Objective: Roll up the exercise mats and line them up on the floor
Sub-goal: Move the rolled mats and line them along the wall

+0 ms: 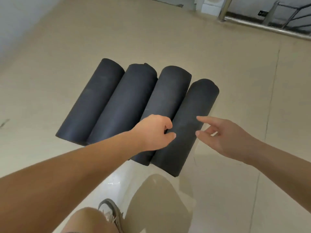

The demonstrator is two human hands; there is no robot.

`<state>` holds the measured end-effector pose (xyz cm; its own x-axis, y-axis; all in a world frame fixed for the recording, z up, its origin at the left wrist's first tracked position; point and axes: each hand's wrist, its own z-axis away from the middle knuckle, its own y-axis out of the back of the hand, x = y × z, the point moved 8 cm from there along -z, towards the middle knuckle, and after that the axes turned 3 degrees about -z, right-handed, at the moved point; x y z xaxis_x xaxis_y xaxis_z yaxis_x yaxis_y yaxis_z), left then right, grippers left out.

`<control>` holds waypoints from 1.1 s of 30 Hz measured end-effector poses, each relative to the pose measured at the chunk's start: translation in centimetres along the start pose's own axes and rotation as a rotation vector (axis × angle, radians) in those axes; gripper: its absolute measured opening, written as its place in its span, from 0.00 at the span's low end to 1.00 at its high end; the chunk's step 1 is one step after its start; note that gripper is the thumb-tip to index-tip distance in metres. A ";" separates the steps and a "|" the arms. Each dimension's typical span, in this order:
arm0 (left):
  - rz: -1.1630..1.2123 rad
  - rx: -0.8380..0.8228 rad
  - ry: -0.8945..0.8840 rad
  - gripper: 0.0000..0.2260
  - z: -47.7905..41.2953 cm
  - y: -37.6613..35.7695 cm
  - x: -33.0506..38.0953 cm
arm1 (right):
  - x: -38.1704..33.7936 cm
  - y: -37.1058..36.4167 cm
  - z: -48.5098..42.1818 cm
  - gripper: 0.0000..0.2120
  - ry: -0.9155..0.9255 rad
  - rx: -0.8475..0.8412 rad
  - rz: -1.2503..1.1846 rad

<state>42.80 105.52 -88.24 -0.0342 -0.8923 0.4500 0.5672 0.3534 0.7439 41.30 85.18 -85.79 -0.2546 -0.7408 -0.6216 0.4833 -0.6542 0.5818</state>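
While four dark rolled mats (121, 101) lie touching in a row, left hand (154, 133) grips the right mat (190, 105) with curled fingers; right hand (223, 137) hovers beside it, fingers spread.

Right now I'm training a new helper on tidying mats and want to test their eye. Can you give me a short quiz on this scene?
1. How many rolled mats lie side by side on the floor?
2. True or false: the right hand is wrapped round a mat.
3. The left hand rests its thumb on which roll, counted from the picture's left? A) first B) second C) fourth

Key: 1) Four. 2) False: its fingers are spread open beside the rightmost mat. 3) C.
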 end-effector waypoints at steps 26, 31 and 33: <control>0.320 0.199 0.510 0.16 10.7 26.3 20.8 | -18.9 36.5 6.5 0.16 0.073 -0.195 0.159; 0.434 0.270 0.537 0.30 2.2 26.5 29.6 | -13.6 47.9 0.9 0.16 0.136 -0.221 0.329; 0.474 0.300 0.578 0.30 -0.1 26.3 32.5 | -12.2 51.8 -1.5 0.16 0.170 -0.212 0.367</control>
<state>56.69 85.75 -54.09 0.6326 -0.6034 0.4856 0.1662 0.7181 0.6758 70.72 60.60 -48.89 0.0987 -0.8707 -0.4818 0.6812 -0.2939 0.6705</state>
